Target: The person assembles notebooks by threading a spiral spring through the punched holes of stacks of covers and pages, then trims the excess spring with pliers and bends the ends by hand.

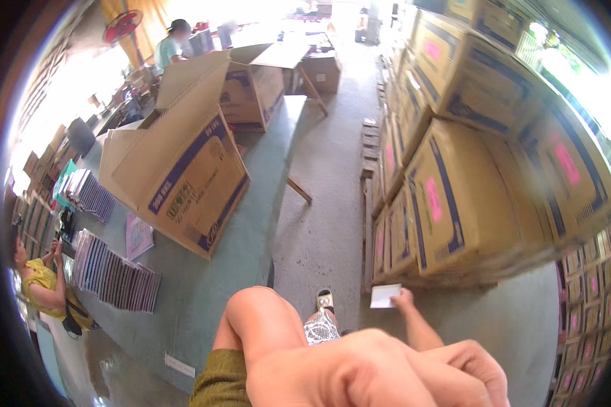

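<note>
Head view: the right hand [406, 300] pinches a small white card [385, 296], held flat just below the stacked cartons [455, 197], its long side running left-right. The left hand [360, 370] looms close to the lens, blurred; I cannot tell its grip. Bare concrete aisle [326, 203] lies open left of the stack. An open cardboard box [190, 163] lies tipped on the green table [251, 224]; its contents are hidden.

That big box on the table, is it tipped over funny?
Yes. The big cardboard box lies on its side on the green table, flaps hanging open. The right hand holds a white paper near the floor.
</note>
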`<state>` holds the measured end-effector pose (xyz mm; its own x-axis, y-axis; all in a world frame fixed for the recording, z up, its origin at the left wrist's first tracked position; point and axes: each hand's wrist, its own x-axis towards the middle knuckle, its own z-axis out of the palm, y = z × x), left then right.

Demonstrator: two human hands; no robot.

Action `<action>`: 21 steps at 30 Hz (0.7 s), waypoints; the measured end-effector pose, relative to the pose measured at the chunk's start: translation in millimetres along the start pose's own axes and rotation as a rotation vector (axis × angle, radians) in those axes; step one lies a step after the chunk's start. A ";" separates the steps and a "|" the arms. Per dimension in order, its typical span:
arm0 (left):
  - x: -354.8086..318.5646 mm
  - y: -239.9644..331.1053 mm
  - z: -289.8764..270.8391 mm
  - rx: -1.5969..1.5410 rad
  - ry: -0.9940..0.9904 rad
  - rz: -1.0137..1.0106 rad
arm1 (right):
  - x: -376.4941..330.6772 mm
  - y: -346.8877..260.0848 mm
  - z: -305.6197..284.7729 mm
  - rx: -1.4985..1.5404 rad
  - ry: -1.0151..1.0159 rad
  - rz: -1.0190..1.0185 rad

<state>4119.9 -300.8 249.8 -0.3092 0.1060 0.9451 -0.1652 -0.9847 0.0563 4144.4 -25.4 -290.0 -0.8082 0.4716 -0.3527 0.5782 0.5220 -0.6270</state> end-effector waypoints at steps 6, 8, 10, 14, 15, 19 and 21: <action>69.5 32.4 -124.0 -0.007 0.069 -0.057 | 98.4 -122.5 65.4 -0.134 -0.159 -0.132; 75.0 35.3 -175.2 -0.009 0.054 -0.064 | 145.0 -137.9 74.5 -0.106 -0.149 -0.211; 78.2 42.0 -218.1 0.047 0.052 -0.153 | 183.5 -165.8 64.8 0.099 -0.178 -0.118; 95.0 72.5 -302.2 0.422 0.263 -0.467 | 292.1 -189.4 61.9 -0.086 -0.151 -0.054; 99.8 75.1 -324.6 0.531 0.245 -0.546 | 324.4 -193.5 64.2 -0.087 -0.147 -0.018; 81.8 51.8 -444.3 0.631 0.467 -0.926 | 437.8 -243.6 64.6 -0.102 -0.204 0.034; 77.9 39.6 -506.0 0.795 0.487 -1.117 | 502.4 -262.7 65.1 -0.163 -0.143 -0.033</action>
<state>3615.4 -261.4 162.7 -0.6769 0.7295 0.0982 -0.0260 -0.1570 0.9873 3579.2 28.1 -347.6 -0.8280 0.3529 -0.4357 0.5521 0.6487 -0.5237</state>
